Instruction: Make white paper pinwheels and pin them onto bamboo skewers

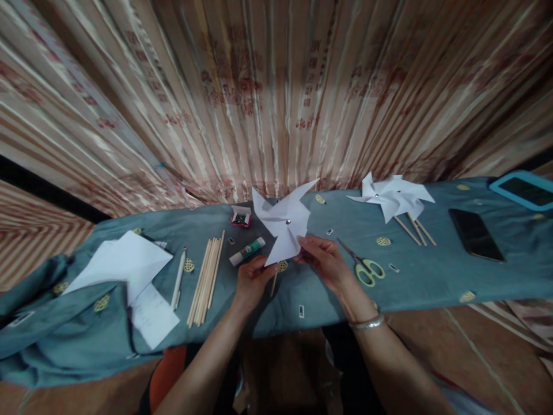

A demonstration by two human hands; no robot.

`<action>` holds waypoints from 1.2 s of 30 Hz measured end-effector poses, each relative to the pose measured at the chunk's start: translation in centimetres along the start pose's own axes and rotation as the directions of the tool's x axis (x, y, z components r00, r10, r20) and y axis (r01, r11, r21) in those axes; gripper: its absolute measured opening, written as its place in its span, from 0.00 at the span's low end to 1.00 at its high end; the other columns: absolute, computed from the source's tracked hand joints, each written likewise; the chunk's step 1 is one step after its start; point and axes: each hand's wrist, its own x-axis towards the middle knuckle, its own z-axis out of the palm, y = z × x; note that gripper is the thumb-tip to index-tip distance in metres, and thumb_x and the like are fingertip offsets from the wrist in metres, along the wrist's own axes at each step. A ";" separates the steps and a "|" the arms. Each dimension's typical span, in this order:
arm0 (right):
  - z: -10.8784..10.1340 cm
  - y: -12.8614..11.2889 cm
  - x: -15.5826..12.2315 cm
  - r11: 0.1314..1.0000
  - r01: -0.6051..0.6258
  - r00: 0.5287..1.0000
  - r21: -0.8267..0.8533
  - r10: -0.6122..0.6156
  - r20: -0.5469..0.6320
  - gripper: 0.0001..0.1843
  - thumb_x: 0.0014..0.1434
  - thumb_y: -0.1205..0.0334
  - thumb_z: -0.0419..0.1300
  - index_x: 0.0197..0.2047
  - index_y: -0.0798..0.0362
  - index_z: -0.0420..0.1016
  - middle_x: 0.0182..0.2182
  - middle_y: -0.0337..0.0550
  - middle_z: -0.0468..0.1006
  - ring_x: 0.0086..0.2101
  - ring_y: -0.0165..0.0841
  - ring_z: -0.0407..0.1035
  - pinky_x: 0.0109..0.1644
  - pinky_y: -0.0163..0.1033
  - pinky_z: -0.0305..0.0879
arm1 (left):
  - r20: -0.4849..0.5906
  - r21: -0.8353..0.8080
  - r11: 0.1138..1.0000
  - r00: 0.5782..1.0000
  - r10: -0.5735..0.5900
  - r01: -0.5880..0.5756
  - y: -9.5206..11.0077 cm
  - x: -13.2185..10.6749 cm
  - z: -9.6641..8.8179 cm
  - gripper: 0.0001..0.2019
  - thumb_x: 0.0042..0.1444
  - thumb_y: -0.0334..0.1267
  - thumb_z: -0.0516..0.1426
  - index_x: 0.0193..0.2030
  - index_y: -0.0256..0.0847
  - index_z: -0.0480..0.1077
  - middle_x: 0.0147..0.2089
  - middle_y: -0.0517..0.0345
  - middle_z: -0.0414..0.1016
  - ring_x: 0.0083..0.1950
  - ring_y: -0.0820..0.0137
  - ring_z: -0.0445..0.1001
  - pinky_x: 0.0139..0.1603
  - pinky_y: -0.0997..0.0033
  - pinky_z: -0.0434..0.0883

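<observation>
A white paper pinwheel (283, 222) with a metal pin at its centre is held up over the blue-grey cloth (432, 276). My left hand (253, 279) is closed round its wooden stick (273, 284) just below the paper. My right hand (325, 260) pinches the lower right blade of the pinwheel. A silver bangle (367, 323) sits on my right wrist.
Left of my hands lie a glue stick (247, 251), several wooden sticks (206, 281), a pen (178, 279), white paper sheets (125, 265) and a small red box (241, 217). To the right are green-handled scissors (365, 266), finished pinwheels (393, 199), a black phone (475, 234) and a blue-cased tablet (525, 189). A striped curtain hangs behind.
</observation>
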 end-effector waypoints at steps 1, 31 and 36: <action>0.1 0.1 0.0 1.000 0.007 1.000 -0.012 -0.007 0.012 0.22 0.34 0.42 0.75 0.19 0.51 0.78 0.19 0.37 0.77 0.21 0.28 0.69 0.27 0.34 0.67 | -0.009 -0.003 1.000 1.000 -0.005 0.005 -0.1 0.0 0.0 0.09 0.41 0.39 0.67 0.31 0.40 0.81 0.31 0.58 0.81 0.35 0.66 0.77 0.42 0.68 0.73; -3.4 -1.0 1.1 0.924 0.341 0.893 -0.171 -0.375 -0.248 0.22 0.42 0.44 0.72 0.37 0.49 0.83 0.35 0.41 0.83 0.35 0.34 0.73 0.42 0.39 0.68 | -0.002 -0.060 0.995 0.996 -0.085 0.085 0.3 -0.3 0.2 0.12 0.36 0.40 0.71 0.30 0.40 0.81 0.30 0.57 0.81 0.34 0.67 0.78 0.42 0.68 0.74; -2.5 -1.1 1.0 0.982 0.174 0.980 -0.075 -0.180 -0.083 0.25 0.38 0.40 0.74 0.35 0.48 0.83 0.31 0.40 0.83 0.32 0.33 0.74 0.39 0.37 0.70 | 0.023 -0.078 0.990 0.993 -0.116 0.118 0.4 -0.4 0.3 0.13 0.35 0.41 0.72 0.30 0.40 0.81 0.31 0.56 0.82 0.35 0.67 0.79 0.42 0.68 0.75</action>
